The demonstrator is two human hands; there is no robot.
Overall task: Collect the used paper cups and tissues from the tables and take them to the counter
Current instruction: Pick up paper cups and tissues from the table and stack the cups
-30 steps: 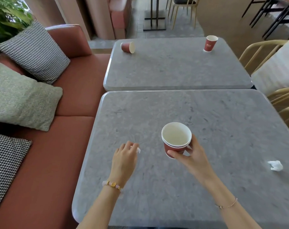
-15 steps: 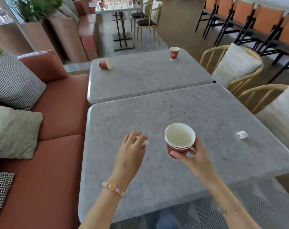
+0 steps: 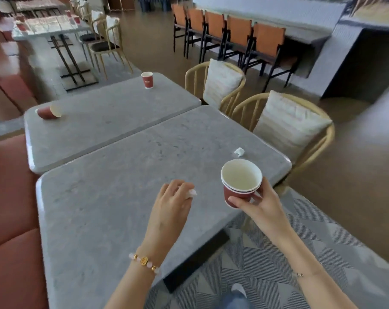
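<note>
My right hand (image 3: 259,205) grips a stack of red paper cups (image 3: 240,182) with white insides, held above the near grey table's (image 3: 113,197) right edge. My left hand (image 3: 170,204) hovers over that table and pinches a small white tissue (image 3: 192,192) in its fingertips. Another crumpled tissue (image 3: 239,151) lies near the table's far right corner. On the far table (image 3: 104,121) a red cup (image 3: 147,80) stands upright at the back, and a second red cup (image 3: 48,111) lies on its side at the left.
A red sofa (image 3: 8,208) runs along the left. Two wooden chairs with pale cushions (image 3: 284,128) stand at the right of the tables. Orange-backed chairs (image 3: 229,39) line a long counter (image 3: 300,23) at the back. A patterned grey rug (image 3: 278,264) covers the floor below.
The view has swung to the right, bringing the chairs and counter into sight. Both hands have moved right with it, still holding the cups and the tissue.
</note>
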